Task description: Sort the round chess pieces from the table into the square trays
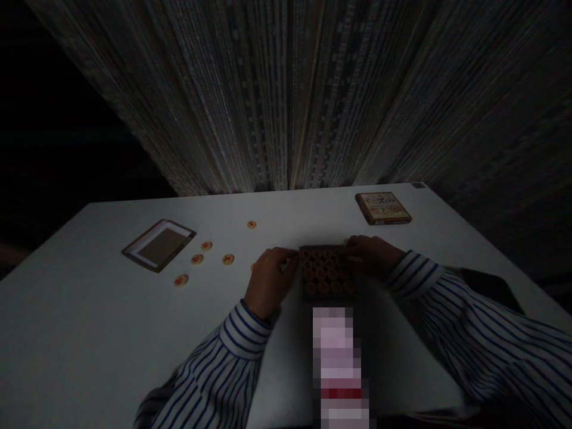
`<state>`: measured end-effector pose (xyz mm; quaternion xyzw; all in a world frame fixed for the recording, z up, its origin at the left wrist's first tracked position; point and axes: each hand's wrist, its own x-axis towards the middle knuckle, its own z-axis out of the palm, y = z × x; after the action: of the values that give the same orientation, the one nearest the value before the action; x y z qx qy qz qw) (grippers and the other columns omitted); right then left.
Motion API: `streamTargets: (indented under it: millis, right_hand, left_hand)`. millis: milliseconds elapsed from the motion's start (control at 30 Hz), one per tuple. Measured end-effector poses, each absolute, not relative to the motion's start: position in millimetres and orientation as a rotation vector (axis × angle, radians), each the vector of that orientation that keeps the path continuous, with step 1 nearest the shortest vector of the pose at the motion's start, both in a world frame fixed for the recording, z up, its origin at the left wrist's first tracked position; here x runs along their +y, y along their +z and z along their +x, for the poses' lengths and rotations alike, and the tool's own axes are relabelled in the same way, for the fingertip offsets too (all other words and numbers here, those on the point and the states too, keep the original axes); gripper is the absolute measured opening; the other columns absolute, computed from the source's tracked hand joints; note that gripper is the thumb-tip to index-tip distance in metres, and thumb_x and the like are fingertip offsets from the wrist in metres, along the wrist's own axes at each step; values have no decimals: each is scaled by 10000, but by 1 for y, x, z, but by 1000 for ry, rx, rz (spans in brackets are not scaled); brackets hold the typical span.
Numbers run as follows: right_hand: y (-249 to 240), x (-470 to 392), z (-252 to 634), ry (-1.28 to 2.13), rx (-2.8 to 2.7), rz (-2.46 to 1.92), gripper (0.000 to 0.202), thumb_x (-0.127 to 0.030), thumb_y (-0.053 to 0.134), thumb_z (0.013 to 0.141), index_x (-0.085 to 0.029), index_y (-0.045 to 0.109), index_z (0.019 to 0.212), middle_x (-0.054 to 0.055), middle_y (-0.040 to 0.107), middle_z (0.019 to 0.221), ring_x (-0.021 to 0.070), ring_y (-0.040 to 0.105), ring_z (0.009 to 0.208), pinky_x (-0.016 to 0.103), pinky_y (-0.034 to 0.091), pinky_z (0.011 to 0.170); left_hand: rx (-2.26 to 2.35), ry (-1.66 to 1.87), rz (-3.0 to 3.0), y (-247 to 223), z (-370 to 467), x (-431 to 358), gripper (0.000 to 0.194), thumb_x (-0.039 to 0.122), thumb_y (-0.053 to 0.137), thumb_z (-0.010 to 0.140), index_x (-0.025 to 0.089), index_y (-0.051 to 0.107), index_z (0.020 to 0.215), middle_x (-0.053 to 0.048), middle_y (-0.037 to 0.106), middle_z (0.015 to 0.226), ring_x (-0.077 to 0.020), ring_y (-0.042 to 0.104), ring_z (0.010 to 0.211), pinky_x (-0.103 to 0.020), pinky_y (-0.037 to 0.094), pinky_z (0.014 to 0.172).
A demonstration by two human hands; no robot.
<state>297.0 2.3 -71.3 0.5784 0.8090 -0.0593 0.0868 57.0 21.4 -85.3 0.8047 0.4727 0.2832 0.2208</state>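
A dark, shallow box lies on the table in front of me, filled with rows of round wooden Chinese chess pieces. My left hand is at the box's upper left edge, thumb and forefinger closed together on it. On the other side, my right hand reaches over the upper right corner with its fingers bent; dim light hides what they hold, if anything. Behind my left hand, a loose piece is mostly covered. More loose pieces, one of them a red-marked chess piece, are scattered to the left.
On the white table, an open box lid rests at left. A printed box is at the far right. By my right forearm lies a dark flat object. A striped curtain hangs behind the table.
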Motion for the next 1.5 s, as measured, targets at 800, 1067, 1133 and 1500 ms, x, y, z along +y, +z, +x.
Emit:
streamTargets:
  millis: [800,1067,1133,1500]
  right_hand:
    - [-66,11,278,-45,2777,1729,262,-218,483,792,-236,659,985,69,632,840,182,585,760,294,432,635]
    - [-61,15,243,57,2823,1583,255,-203,497,778,-212,643,986,67,639,851,171,586,719,279,409,605]
    - [-58,14,235,65,2854,1500,238,-214,469,803,-198,643,965,68,640,814,164,583,680,271,396,579]
    - [-64,37,183,-227,2959,1316,257,-183,451,819,-212,639,992,63,664,870,173,614,768,287,431,653]
  left_hand:
    - [1558,827,2104,-91,-30,34,276,319,527,787,148,660,958,-74,676,873,-178,605,753,-324,484,733]
    - [1541,716,2299,-95,-26,23,286,308,561,782,164,629,1019,-89,655,926,-212,590,868,-358,483,767]
    - [1589,740,2310,-97,-36,19,299,306,570,776,165,618,1035,-86,658,925,-216,589,882,-361,484,774]
    - [1811,747,2233,-101,-88,15,287,316,542,784,161,618,1014,-76,668,914,-204,608,852,-349,491,770]
